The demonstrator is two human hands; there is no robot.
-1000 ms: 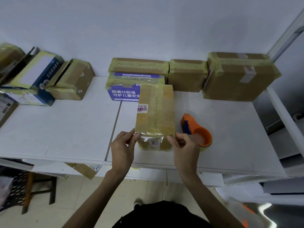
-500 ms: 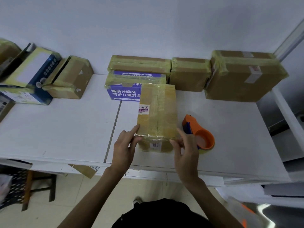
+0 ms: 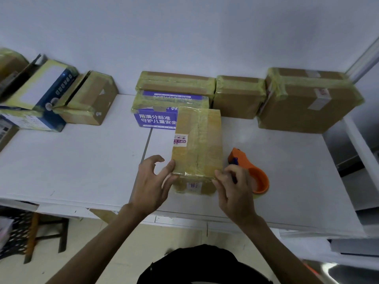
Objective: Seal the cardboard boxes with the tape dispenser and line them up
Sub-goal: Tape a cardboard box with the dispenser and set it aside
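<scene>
A narrow cardboard box (image 3: 198, 144) wrapped in yellowish tape lies lengthwise on the white table (image 3: 82, 160), its near end facing me. My left hand (image 3: 152, 185) touches its near left corner with the thumb, fingers spread and relaxed. My right hand (image 3: 233, 189) presses its fingertips against the near right corner. The orange tape dispenser (image 3: 252, 171) lies on the table just right of the box, partly hidden behind my right hand.
Taped boxes line the back wall: a stacked pair with a purple printed box (image 3: 155, 117), a small brown one (image 3: 238, 97) and a large one (image 3: 307, 101). Opened boxes (image 3: 86, 99) sit at back left. A stool (image 3: 41, 232) stands under the table's front edge.
Both hands have shifted slightly along the box's near end; the left fingers have spread open, leaving only the thumb on the corner. The box and dispenser stay put.
</scene>
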